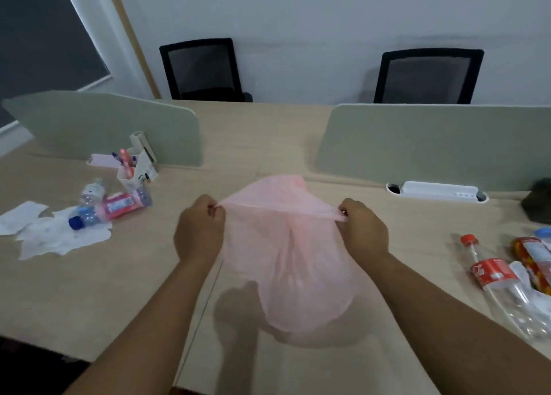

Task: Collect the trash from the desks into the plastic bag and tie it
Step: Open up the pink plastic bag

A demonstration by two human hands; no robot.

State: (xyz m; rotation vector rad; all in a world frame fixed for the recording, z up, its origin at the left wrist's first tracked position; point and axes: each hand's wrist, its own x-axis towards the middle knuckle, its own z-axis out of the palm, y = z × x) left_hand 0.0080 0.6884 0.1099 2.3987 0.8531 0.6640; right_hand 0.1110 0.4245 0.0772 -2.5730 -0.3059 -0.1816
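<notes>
Risk: the thin plastic bag point(286, 245) looks flimsy, so pulling its rim too hard could tear it. Letting one side slip would close the mouth before any trash goes in.
Left hand point(199, 227): fingers curled, pinching the rim's left side.
Right hand point(362, 230): curled likewise, pinching the rim's right side.
Bag: stretched between both hands over the middle of the worktop point(89, 290), apparently empty.
Trash: water bottle point(88, 206), pink packet point(122, 205) and tissues point(59, 236) lie at left, cola bottle point(495, 278) and wrapper point(533, 260) at right, all outside the bag.

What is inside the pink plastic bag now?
The translucent pink plastic bag looks empty; left hand and right hand pinch its rim. Its crumpled bottom could hide something small.
</notes>
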